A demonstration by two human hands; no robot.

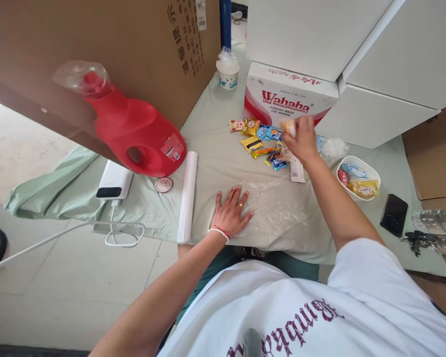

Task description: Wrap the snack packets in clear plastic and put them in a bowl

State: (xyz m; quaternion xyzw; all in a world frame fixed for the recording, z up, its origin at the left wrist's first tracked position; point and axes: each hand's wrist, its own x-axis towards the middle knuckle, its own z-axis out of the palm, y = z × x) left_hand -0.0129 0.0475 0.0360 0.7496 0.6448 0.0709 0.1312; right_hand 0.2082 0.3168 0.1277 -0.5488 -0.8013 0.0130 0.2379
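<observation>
My left hand (pixel 230 212) lies flat with spread fingers on the cloth-covered table, at the left edge of a sheet of clear plastic film (pixel 277 208). My right hand (pixel 303 139) is closed on a small wrapped snack (pixel 289 128), pale orange and white, above the right side of a pile. Several wrapped snacks in yellow, blue and red make up this pile; one is a yellow packet (pixel 251 144) with a dark band. Partly under my right wrist is a white packet (pixel 297 171). Further right, a white bowl (pixel 376 174) holds a few wrapped snacks.
A white roll (pixel 188 198) lies left of my left hand, near a red jug (pixel 134 129) and a power bank (pixel 115 179) with a cable. Behind the pile stands a Wahaha carton (pixel 288 96). A paper cup (pixel 228 78) is farther back; a phone (pixel 394 214) lies right.
</observation>
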